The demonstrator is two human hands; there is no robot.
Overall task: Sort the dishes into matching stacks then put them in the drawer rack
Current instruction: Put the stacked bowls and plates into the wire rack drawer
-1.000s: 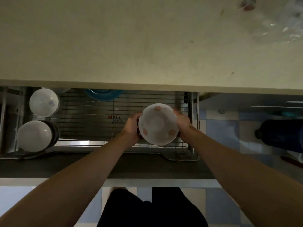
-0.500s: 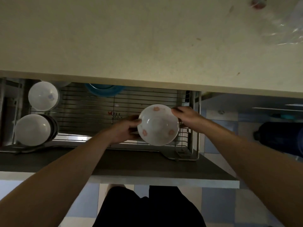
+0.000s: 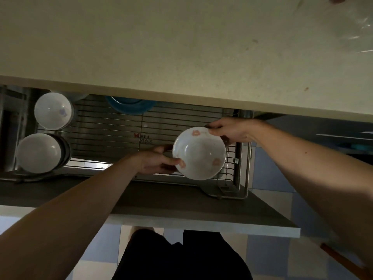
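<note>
A white bowl with pink flower marks [image 3: 198, 153] is held over the right end of the wire drawer rack [image 3: 113, 136]. My left hand [image 3: 157, 160] grips its near left rim, thumb on the inside edge. My right hand [image 3: 228, 131] pinches the far right rim. Whether more bowls sit under it is hidden. On the rack's left end stands a stack of white bowls [image 3: 39, 152]. Behind that stack sits a small white bowl [image 3: 52, 110]. A blue dish [image 3: 129, 105] lies at the back, half under the countertop.
The pale countertop [image 3: 181, 47] overhangs the back of the open drawer. The drawer's dark front panel [image 3: 181, 207] runs below the rack. Steel side rails [image 3: 243, 168] close the rack's right end. Blue and white floor tiles and my dark trousers [image 3: 179, 257] show below.
My right hand has slid from the bowl's side to its far rim. My left hand has shifted toward the near rim. The bowl stays over the rack's right end.
</note>
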